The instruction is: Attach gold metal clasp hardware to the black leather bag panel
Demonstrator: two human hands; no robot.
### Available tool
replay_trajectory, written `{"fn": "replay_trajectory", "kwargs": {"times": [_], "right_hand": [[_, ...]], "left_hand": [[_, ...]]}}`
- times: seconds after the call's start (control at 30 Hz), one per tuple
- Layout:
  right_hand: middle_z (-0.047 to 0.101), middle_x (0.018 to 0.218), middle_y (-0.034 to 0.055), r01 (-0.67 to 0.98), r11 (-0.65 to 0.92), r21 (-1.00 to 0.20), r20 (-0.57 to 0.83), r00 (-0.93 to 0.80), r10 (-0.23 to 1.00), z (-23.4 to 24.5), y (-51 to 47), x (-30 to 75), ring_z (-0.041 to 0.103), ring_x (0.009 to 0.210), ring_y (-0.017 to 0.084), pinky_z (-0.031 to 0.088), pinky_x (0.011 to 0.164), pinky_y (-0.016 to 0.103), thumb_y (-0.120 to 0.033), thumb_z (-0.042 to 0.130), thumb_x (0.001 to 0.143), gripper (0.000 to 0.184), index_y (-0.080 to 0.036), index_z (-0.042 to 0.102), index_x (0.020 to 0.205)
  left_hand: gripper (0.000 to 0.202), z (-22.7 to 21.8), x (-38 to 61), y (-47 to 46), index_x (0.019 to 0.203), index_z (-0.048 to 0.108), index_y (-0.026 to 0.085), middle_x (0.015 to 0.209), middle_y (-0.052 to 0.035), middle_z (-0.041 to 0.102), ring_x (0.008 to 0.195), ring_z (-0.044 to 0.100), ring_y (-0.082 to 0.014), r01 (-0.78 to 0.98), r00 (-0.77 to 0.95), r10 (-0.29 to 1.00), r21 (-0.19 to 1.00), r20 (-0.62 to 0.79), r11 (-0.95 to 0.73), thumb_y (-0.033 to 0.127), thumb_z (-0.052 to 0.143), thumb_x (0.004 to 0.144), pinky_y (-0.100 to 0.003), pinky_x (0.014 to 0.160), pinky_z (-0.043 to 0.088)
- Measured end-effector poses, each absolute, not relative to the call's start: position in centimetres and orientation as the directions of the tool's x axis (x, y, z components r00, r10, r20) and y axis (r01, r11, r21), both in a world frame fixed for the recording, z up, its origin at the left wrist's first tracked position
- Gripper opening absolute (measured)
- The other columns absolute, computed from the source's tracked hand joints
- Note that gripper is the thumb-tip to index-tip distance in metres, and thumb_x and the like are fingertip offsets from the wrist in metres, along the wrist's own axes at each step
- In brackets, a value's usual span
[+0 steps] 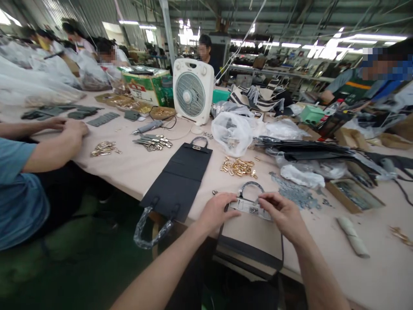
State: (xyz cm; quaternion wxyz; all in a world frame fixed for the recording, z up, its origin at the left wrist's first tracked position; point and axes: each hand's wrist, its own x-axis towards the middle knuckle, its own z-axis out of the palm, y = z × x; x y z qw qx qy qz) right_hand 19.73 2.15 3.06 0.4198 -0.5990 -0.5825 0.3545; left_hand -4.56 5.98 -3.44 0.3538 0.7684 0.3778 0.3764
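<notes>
A beige and dark handbag piece (253,239) lies over the table's front edge. Across its top runs a pale strip (245,206) with a small metal plate, and a plastic-wrapped handle (252,184) rises behind it. At the strip's left end, my left hand (217,212) grips the bag piece's upper edge, thumb apart from the fingers. My right hand (287,215) pinches near the handle's right base; what is between its fingertips is too small to make out. Left of my hands lies a black bag piece (180,176) with wrapped handles, one hanging over the edge.
Gold metal fittings (239,167) lie behind the bag piece, and grey bits (295,193) are scattered right of them. A cardboard box (355,196) stands farther right. A white fan (192,91) stands at the back. A co-worker's hands (72,127) are at the left.
</notes>
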Motion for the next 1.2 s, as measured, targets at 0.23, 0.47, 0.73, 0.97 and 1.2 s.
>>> {"fn": "replay_trajectory", "kwargs": {"times": [0.23,0.47,0.73,0.97,1.2], "right_hand": [[0.071,0.084,0.0027,0.498,0.038,-0.866,0.0,-0.076,0.997,1.4,4.0,16.6,0.063,0.078,0.021,0.047,0.071,0.033,-0.048,0.065,0.093,0.026,-0.023,0.073,0.095],[0.071,0.084,0.0021,0.586,0.075,-0.807,0.031,-0.086,0.996,0.9,4.4,16.7,0.063,0.08,0.022,0.047,0.075,0.035,-0.045,0.062,0.094,0.022,-0.024,0.071,0.092],[0.075,0.086,0.0026,0.531,0.069,-0.844,-0.04,-0.192,0.981,1.5,4.8,15.7,0.067,0.082,0.023,0.049,0.078,0.036,-0.042,0.063,0.094,0.02,-0.024,0.073,0.095],[0.079,0.091,0.0038,0.628,0.107,-0.77,-0.026,-0.199,0.98,1.1,5.0,14.7,0.072,0.085,0.025,0.051,0.08,0.039,-0.036,0.063,0.094,0.016,-0.026,0.076,0.094],[0.078,0.087,0.0036,0.744,0.113,-0.658,0.018,-0.135,0.991,0.4,5.0,14.4,0.07,0.081,0.025,0.048,0.074,0.038,-0.031,0.061,0.093,0.015,-0.026,0.074,0.093]], "left_hand": [[0.029,-3.8,-4.4,6.0,0.119,0.077,0.022,0.13,-0.0059,0.076,0.124,0.069,-0.0237,0.339,0.46,0.786,0.737,0.413,-0.585,0.024,0.08,0.09,-0.039,0.113,0.051],[0.02,-3.8,-4.0,6.1,0.112,0.08,0.023,0.123,-0.005,0.079,0.117,0.072,-0.0227,0.378,0.417,0.816,0.74,0.401,-0.557,0.03,0.076,0.094,-0.037,0.109,0.054],[0.061,-4.4,-4.5,6.4,0.129,0.073,0.022,0.131,-0.0088,0.076,0.124,0.069,-0.0281,0.374,0.431,0.835,0.775,0.342,-0.51,0.043,0.093,0.074,-0.042,0.111,0.053],[0.06,-4.4,-4.5,6.6,0.131,0.071,0.025,0.133,-0.0068,0.074,0.125,0.068,-0.0266,0.358,0.463,0.825,0.783,0.324,-0.508,0.044,0.091,0.078,-0.039,0.113,0.052],[0.059,-4.0,-4.6,6.4,0.131,0.069,0.027,0.13,-0.0054,0.075,0.122,0.068,-0.0259,0.364,0.448,0.839,0.794,0.309,-0.487,0.044,0.09,0.079,-0.038,0.11,0.053]]}}
